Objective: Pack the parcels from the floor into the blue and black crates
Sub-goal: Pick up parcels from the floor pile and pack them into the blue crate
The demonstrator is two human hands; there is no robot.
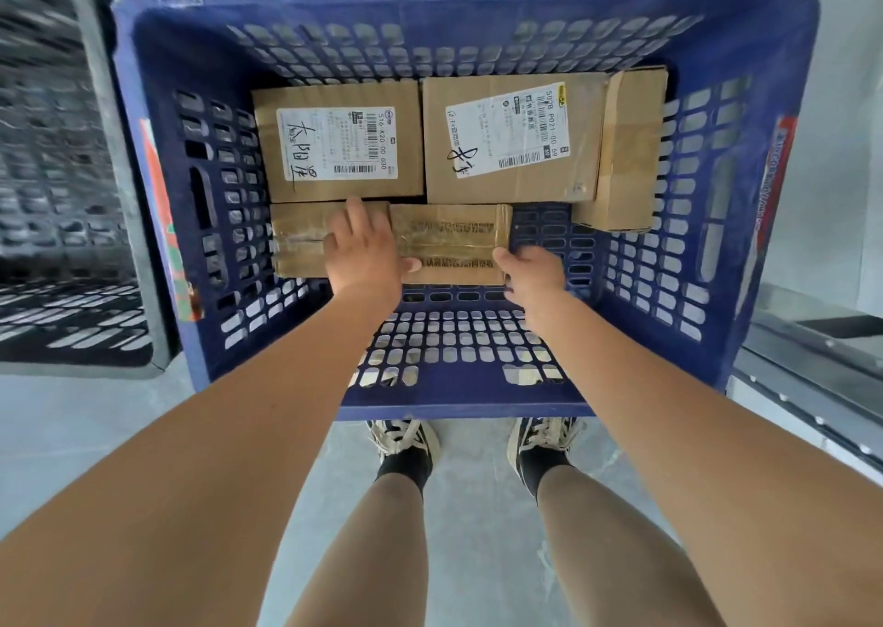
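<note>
Both my arms reach down into the blue crate (764, 196). On its floor lie several cardboard parcels: a labelled box (334, 141) at back left, a larger labelled box (506, 139) at back middle, a narrow box (626, 149) leaning at the right, and a small taped box (296, 239) at front left. My left hand (365, 256) rests on a flat taped parcel (451, 239) with its fingers spread. My right hand (530, 273) grips that parcel's near right corner. The black crate (71, 330) stands at the left, blurred.
The bare perforated floor (549, 239) of the blue crate shows at the front right. My feet in sneakers (406, 440) stand on the grey floor just in front of the crate. A metal rail (812, 387) runs along the right.
</note>
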